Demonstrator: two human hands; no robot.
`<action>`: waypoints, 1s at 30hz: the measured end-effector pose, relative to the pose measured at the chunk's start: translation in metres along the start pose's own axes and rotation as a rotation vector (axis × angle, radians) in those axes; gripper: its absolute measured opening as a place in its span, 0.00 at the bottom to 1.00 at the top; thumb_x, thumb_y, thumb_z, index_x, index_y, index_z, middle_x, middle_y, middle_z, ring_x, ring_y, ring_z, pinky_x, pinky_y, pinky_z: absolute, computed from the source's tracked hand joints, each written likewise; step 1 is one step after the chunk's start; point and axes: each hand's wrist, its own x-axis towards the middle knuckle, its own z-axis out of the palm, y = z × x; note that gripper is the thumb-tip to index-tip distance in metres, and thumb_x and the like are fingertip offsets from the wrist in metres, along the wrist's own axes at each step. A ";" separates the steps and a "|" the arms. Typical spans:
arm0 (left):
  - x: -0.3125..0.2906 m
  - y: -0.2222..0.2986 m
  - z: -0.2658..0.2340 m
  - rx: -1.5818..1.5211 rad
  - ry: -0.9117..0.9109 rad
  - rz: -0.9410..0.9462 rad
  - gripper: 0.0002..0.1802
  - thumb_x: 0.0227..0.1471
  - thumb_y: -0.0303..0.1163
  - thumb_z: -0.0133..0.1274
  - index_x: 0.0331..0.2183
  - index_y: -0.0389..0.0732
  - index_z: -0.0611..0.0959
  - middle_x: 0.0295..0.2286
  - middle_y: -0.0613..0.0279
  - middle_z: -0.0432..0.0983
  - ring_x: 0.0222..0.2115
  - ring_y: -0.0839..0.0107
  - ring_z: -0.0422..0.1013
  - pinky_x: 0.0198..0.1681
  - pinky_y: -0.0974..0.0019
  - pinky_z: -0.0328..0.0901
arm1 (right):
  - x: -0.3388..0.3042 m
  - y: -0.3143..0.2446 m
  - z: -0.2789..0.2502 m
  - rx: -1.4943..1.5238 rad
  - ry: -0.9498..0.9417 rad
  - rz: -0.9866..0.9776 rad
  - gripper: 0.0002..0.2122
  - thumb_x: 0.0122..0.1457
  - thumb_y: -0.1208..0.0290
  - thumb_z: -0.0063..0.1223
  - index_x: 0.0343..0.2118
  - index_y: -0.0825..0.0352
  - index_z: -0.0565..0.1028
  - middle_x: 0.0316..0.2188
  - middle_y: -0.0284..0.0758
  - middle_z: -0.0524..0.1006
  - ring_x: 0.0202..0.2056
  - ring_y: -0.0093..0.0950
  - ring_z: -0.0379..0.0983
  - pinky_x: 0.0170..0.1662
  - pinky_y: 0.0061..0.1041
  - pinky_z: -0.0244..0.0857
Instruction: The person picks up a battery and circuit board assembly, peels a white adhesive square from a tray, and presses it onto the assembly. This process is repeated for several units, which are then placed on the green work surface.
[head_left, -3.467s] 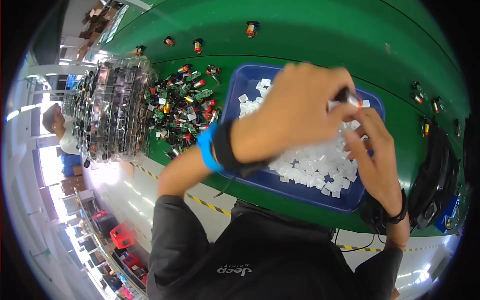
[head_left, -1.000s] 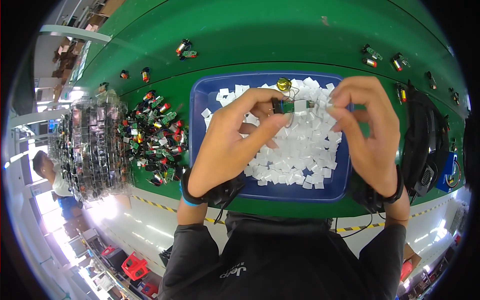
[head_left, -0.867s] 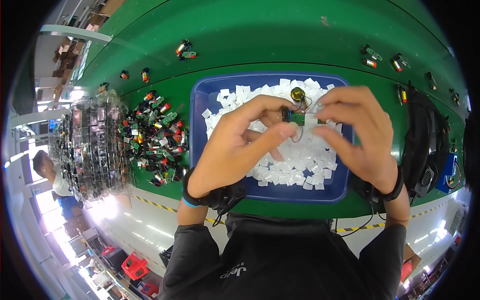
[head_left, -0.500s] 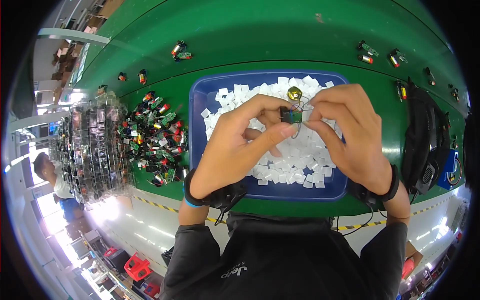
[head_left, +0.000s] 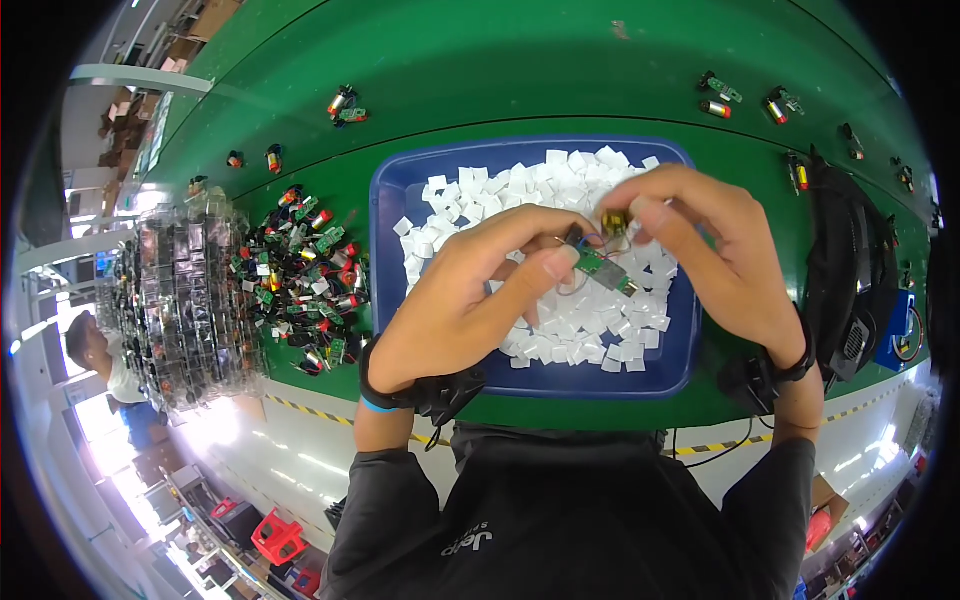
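My left hand pinches a small green circuit board with a black part at its upper end, between thumb and fingers. Thin wires run from the board to a shiny gold-coloured piece. At that piece the thumb and fingers of my right hand close together, gripping it; its exact kind is unclear. Both hands are above a blue tray holding many small white square pieces, and they hide part of the pile.
Left of the tray lies a heap of wired boards with red cylinders, beside stacked clear plastic trays. Several similar assemblies lie across the green table. A black bag rests at the right. Someone in white is beyond the stack.
The board has turned so its end points down and right. My right hand has shifted from the board's wires to the gold-coloured piece, which is now lower and further right.
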 end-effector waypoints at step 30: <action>0.001 -0.004 -0.002 0.004 -0.071 0.115 0.17 0.59 0.28 0.55 0.49 0.33 0.78 0.38 0.53 0.75 0.33 0.73 0.73 0.30 0.70 0.73 | 0.006 -0.007 -0.007 0.463 -0.226 0.451 0.07 0.54 0.78 0.62 0.35 0.69 0.76 0.34 0.31 0.76 0.34 0.19 0.72 0.35 0.19 0.67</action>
